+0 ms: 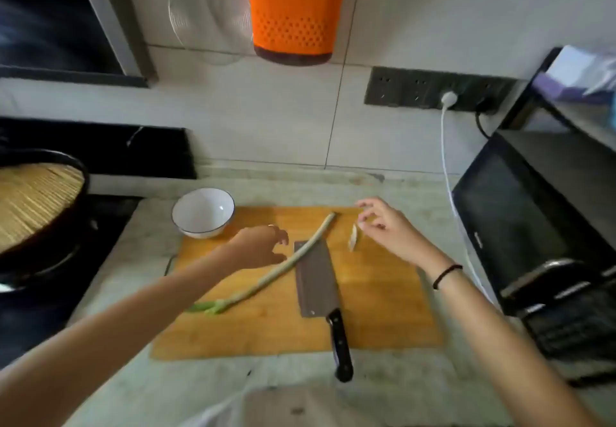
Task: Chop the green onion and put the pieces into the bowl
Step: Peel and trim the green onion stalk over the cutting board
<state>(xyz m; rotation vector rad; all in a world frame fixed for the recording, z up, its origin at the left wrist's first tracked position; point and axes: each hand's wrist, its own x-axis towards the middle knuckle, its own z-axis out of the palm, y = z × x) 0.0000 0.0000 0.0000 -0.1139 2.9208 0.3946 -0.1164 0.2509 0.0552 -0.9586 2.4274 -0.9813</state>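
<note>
A long green onion [266, 278] lies diagonally across the wooden cutting board [376, 300], white end far, green end near left. Part of it rests over the blade of a cleaver [316, 285], which lies flat with its black handle toward me. My left hand [261, 248] hovers just left of the stalk, fingers loosely spread, holding nothing. My right hand [383, 228] is raised over the board's far right and pinches a thin pale strip of onion skin [353, 238] that dangles from its fingers. An empty white bowl [203, 211] stands at the board's far left corner.
A black pot with a bamboo lid [36, 206] sits on the stove at left. A black appliance [533, 229] and rack stand at right, with a white cable [445, 166] running to wall sockets. An orange perforated holder [295, 9] hangs on the wall above.
</note>
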